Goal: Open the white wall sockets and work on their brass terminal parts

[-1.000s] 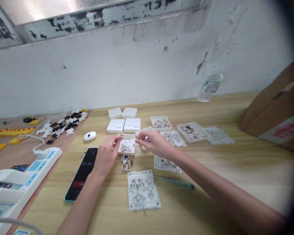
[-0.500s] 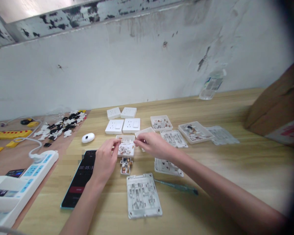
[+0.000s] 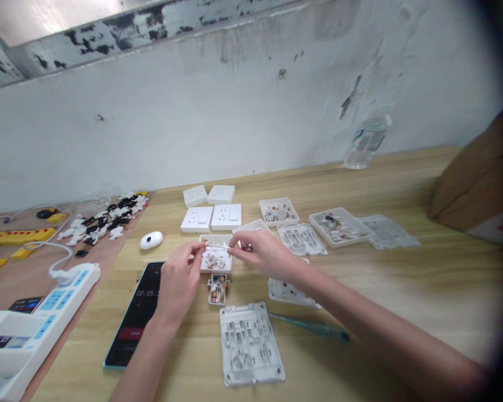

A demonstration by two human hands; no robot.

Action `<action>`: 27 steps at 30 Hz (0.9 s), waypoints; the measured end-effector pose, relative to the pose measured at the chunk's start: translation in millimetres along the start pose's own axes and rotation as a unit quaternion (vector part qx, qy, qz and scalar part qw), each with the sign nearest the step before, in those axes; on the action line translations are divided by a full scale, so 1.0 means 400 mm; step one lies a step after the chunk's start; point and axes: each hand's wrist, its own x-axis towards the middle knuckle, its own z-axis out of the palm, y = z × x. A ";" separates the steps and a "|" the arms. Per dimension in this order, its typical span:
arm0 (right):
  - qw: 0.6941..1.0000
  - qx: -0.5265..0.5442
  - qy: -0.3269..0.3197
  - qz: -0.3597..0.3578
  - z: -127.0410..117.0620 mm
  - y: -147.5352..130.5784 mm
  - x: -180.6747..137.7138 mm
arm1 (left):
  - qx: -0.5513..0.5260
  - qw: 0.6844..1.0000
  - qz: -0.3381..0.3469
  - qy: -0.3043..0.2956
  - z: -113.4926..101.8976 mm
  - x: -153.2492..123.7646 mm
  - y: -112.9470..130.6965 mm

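Note:
My left hand (image 3: pixel 179 279) pinches the left end of a thin metal strip (image 3: pixel 218 247). On the strip's right end, the fingers of my right hand (image 3: pixel 266 254) are closed. Below the strip lies a white plastic tray (image 3: pixel 202 267) with small metal and white parts inside. Just in front of that tray is a small white socket insert (image 3: pixel 218 289) fitted with coppery pieces. Nearest to me, a white moulded plate (image 3: pixel 251 343) lies with its ribbed inner side up. Fingertips partly hide both ends of the strip.
A phone (image 3: pixel 136 318) showing a timer lies left of my left forearm. A screwdriver (image 3: pixel 318 325) rests under my right forearm. Finished-looking sockets (image 3: pixel 226 216), parts trays (image 3: pixel 339 226) and a bottle (image 3: pixel 368 142) stand farther back. A power strip (image 3: pixel 62 301) runs along the left.
The strip now shows as a thin line above the tray, where a pronged edge showed before. My right fingers have shifted slightly. The whole view has moved a little.

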 end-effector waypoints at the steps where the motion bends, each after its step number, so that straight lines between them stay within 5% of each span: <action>1: 1.000 -0.005 -0.003 -0.003 0.000 0.000 -0.001 | -0.001 1.000 0.000 0.000 -0.001 0.000 0.000; 27: 1.000 -0.017 0.014 0.012 0.013 -0.002 -0.002 | 0.026 0.999 0.018 0.011 0.002 0.000 -0.010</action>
